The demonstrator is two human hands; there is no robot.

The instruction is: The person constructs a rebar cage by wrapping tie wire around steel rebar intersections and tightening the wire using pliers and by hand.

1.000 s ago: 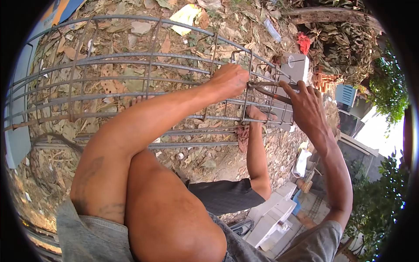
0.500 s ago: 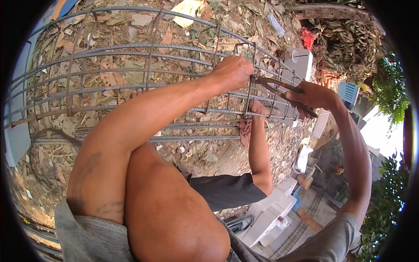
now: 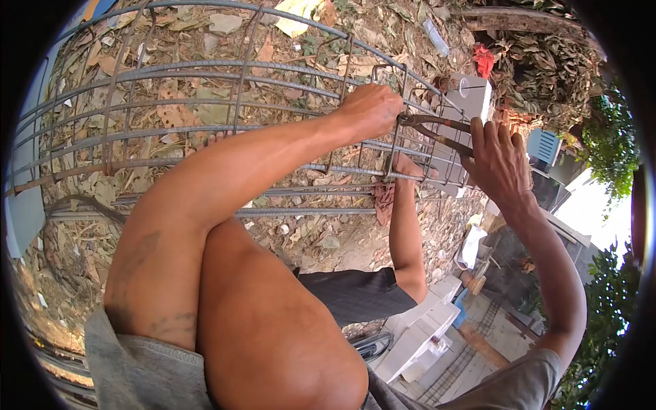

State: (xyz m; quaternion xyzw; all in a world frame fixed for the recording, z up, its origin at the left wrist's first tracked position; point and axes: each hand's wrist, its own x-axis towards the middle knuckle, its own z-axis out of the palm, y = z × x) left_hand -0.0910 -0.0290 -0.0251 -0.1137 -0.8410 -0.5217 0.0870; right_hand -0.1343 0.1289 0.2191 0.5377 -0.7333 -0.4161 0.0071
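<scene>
A cage of steel rebar with thin square stirrups lies across the upper view. My left hand is closed in a fist on a bar of the cage, beside a stirrup; its fingertips are hidden. Just right of that fist, the jaws of the pincers meet the stirrup. Whether wire sits in the jaws is too small to tell. My right hand grips the pincers' handle ends, back of the hand towards me and fingers bent over the handles.
My bare foot rests beside the cage's lower side. Pale blocks stand under its right end. Loose bars lie below it on leaf-strewn ground. A red scrap and a plastic bottle lie at the top right.
My right hand has rolled over and shifted slightly, its fingers now pointing upward over the handles. The pincers have turned, with their handles more level. My left hand stays at the same place on the cage.
</scene>
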